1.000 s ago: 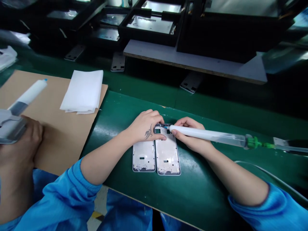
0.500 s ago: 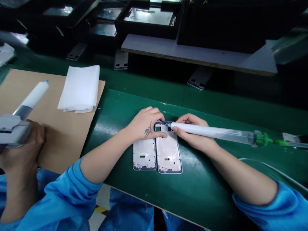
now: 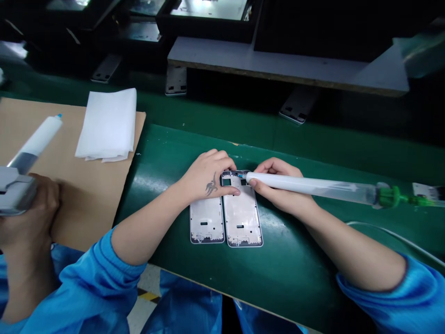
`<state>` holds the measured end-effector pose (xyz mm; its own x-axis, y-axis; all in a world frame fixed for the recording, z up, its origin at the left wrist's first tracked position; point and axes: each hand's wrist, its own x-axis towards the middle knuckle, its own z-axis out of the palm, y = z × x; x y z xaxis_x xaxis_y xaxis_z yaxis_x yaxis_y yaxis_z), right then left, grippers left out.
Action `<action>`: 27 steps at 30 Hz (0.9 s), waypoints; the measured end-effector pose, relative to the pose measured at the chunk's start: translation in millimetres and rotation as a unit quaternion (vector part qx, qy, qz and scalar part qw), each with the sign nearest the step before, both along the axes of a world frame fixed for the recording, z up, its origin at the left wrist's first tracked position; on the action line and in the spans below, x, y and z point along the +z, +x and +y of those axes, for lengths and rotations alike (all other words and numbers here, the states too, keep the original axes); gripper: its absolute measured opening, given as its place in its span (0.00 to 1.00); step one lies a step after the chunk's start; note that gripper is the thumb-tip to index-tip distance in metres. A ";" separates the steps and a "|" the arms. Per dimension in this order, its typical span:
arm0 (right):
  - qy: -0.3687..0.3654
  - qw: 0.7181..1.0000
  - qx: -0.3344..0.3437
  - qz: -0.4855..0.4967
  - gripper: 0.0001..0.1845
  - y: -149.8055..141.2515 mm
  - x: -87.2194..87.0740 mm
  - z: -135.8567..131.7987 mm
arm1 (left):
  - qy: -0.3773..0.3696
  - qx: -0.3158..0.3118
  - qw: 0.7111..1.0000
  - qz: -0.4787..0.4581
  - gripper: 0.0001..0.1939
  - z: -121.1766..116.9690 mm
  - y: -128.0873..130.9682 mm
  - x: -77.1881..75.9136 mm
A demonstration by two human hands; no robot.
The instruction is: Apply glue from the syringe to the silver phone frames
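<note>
Two silver phone frames lie side by side on the green mat. My left hand [image 3: 210,176] grips the upper left edge of the right-hand phone frame [image 3: 242,213], thumb across its face and fingers at its top. Its palm and wrist cover the upper part of the left-hand phone frame [image 3: 207,220]. My right hand [image 3: 281,185] is closed around the front end of a white glue syringe [image 3: 313,186], which lies nearly level. The syringe's blue tip is at the top edge of the right-hand frame, by the cutouts. A green fitting and hose sit at its rear end.
At left, a co-worker's hand [image 3: 45,199] holds a grey dispensing gun [image 3: 15,190] over brown cardboard [image 3: 79,195]. A folded white cloth [image 3: 107,123] lies there. Further phone frames [image 3: 298,109] lie on the belt under a raised shelf [image 3: 278,65]. A thin cable [image 3: 392,234] runs at right.
The view has shifted slightly. The syringe tip has moved a little left along the frame's top edge, while my left hand keeps its hold.
</note>
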<state>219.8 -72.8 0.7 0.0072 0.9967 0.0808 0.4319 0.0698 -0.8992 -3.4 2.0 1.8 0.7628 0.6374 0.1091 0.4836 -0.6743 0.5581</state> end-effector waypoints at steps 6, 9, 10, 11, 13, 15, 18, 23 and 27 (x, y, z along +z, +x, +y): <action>-0.001 1.000 0.001 0.005 0.12 0.8 -0.4 -0.4 | 0.005 -0.004 1.000 -0.006 0.31 0.0 -1.0 -1.3; 0.001 1.000 0.000 0.007 0.12 1.4 -1.1 -0.5 | 0.004 -0.005 1.000 -0.007 0.30 -0.1 -0.9 -1.3; 0.003 1.000 -0.001 0.006 0.12 1.6 -1.2 -0.4 | 0.004 -0.005 1.000 -0.007 0.30 -0.2 -0.8 -1.2; 0.003 1.000 -0.001 0.007 0.12 1.9 -1.3 -0.4 | 0.003 -0.005 1.000 -0.006 0.30 -0.3 -0.6 -1.1; 0.003 1.000 0.002 0.011 0.12 2.6 -1.4 -0.1 | 0.003 -0.004 1.000 -0.004 0.30 -0.5 -0.3 -0.9; 0.001 1.000 0.005 0.017 0.12 3.3 -1.5 0.2 | 0.004 -0.003 1.000 -0.002 0.30 -0.6 0.0 -0.9; -0.003 1.000 0.003 0.017 0.12 3.5 -1.4 0.5 | 0.005 -0.003 1.000 -0.002 0.31 -0.6 0.3 -1.2; -0.002 1.000 -0.004 0.014 0.12 2.0 0.9 0.1 | 0.004 -0.007 1.000 -0.002 0.31 -0.8 -0.1 -2.2; -0.003 1.000 -0.003 0.015 0.12 2.3 1.6 -0.7 | 0.006 -0.008 1.000 -0.001 0.31 -1.5 0.0 -1.9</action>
